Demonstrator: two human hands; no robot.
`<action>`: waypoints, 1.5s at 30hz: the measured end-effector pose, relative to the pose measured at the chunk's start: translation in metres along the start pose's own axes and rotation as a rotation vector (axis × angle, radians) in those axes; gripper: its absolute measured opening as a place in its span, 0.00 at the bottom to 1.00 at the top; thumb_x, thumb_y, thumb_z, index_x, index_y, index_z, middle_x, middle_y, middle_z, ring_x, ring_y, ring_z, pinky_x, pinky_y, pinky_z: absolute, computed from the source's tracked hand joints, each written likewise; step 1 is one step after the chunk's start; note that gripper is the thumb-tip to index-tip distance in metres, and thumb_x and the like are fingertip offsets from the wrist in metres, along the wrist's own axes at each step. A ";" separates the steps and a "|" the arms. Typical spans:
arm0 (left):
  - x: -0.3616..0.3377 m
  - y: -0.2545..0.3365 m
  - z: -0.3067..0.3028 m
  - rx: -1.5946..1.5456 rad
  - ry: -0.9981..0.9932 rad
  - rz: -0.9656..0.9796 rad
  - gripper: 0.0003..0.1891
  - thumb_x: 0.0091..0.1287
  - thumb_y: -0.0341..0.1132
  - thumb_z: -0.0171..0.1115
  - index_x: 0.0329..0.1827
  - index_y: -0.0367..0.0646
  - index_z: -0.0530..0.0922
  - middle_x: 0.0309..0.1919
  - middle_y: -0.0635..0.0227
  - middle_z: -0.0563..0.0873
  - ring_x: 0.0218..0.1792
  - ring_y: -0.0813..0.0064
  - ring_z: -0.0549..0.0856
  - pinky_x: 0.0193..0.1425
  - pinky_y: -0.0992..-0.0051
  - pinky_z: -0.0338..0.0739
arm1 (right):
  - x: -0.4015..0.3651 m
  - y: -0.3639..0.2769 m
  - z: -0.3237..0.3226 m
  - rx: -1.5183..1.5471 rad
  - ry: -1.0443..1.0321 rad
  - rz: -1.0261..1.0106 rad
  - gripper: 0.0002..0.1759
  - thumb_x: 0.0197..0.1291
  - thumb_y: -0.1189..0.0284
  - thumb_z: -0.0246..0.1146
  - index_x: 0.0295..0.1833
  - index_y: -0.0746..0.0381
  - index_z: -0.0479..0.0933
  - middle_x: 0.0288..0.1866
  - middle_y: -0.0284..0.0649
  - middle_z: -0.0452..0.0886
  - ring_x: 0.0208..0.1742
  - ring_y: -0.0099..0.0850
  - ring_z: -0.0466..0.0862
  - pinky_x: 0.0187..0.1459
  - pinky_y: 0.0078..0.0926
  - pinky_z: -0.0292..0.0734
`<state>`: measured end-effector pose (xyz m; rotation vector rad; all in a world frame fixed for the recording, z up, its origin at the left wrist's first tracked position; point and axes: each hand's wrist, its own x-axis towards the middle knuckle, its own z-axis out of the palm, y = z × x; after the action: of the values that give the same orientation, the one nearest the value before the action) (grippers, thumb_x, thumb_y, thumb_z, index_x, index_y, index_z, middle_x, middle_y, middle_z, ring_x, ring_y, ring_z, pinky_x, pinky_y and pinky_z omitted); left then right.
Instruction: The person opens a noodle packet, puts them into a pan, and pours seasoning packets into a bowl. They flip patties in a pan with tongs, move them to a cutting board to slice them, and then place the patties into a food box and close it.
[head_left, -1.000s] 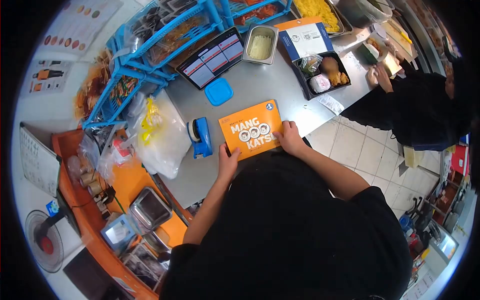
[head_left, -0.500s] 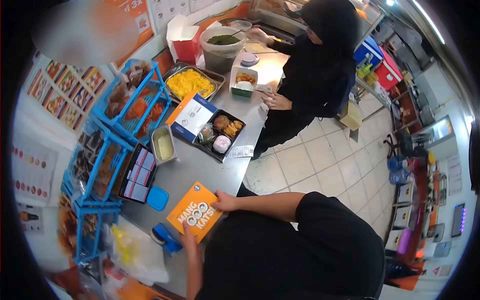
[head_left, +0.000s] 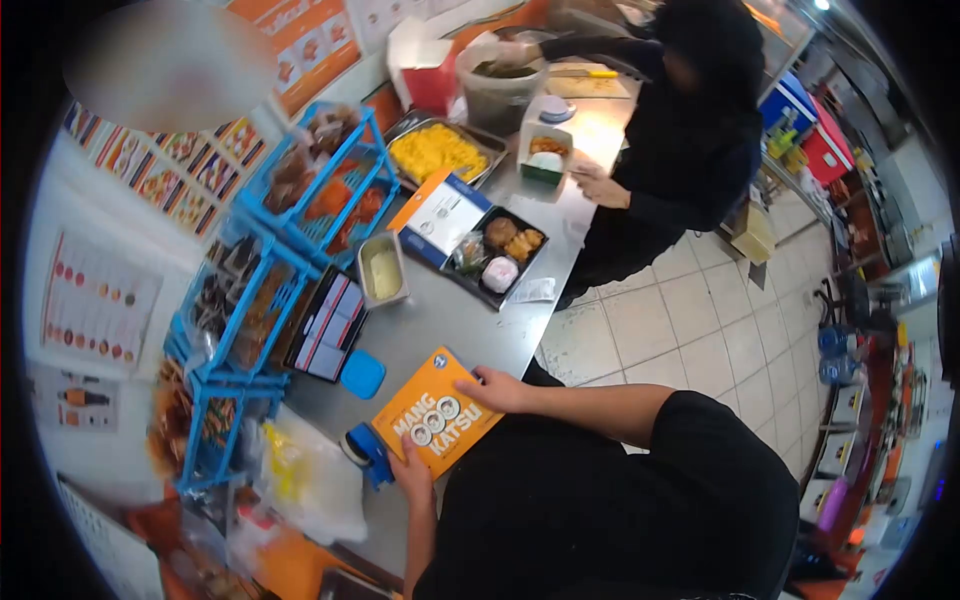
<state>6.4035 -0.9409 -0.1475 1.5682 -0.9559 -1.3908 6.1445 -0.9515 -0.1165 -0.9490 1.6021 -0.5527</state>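
My left hand [head_left: 412, 474] grips the lower left edge of an orange "Mang Katsu" meal box [head_left: 436, 412], thumb on its printed top. On the opposite side my right hand [head_left: 497, 390] also holds the box, fingers partly over the printed face. The box is tilted towards me above the steel counter. Just beyond it lies a blue plastic lid [head_left: 363, 374]. A blue tape dispenser [head_left: 370, 456] stands close to my left hand. Farther along is an open meal box with a black tray [head_left: 517, 288] holding fried pieces, a wrapped rice ball and a small bag.
A steel pan of yellow food [head_left: 438, 152], a small steel container [head_left: 382, 268] and a tablet [head_left: 328, 325] line the counter [head_left: 455, 330]. Blue baskets [head_left: 235, 300] stand along the wall. A co-worker [head_left: 690, 130] stands at the far end beside a tub of greens [head_left: 495, 100] and a green-white box [head_left: 545, 158].
My view has shifted, so the counter sits farther right. Both my hands still hold the orange box. The co-worker's far hand has moved over the tub of greens.
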 end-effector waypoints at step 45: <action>0.036 -0.023 -0.127 0.176 0.235 -0.317 0.14 0.74 0.41 0.62 0.41 0.38 0.87 0.34 0.68 0.87 0.36 0.75 0.83 0.43 0.70 0.76 | 0.048 -0.053 -0.030 0.795 -0.035 0.124 0.31 0.80 0.48 0.46 0.74 0.60 0.64 0.64 0.44 0.82 0.54 0.36 0.89 0.49 0.39 0.87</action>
<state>6.5344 -0.9542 -0.1744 2.0355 -0.7253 -1.3186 6.1288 -1.0251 -0.0956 -0.2569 1.2252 -0.9765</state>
